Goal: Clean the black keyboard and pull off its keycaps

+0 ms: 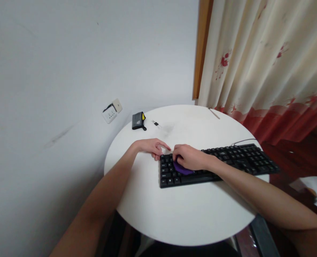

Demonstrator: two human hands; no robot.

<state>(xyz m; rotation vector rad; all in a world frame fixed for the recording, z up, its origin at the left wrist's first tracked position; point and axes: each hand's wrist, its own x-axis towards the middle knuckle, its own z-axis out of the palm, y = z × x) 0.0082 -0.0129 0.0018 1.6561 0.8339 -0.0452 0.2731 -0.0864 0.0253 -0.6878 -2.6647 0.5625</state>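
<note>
Your left hand [151,146]: centre frame, palm down, index extended | your right hand [189,157]: just beside it, fingers curled down.

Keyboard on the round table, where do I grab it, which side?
Probably the right short end of the keyboard, from the right: it looks to jut past the table rim, and the left hand and right hand, gripping a purple lump, crowd the other end.

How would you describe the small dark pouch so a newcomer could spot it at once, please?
Start at the round white table. At its far edge near the wall socket lies the pouch, beyond the left hand. Only it is dark grey with a yellow corner.
</note>
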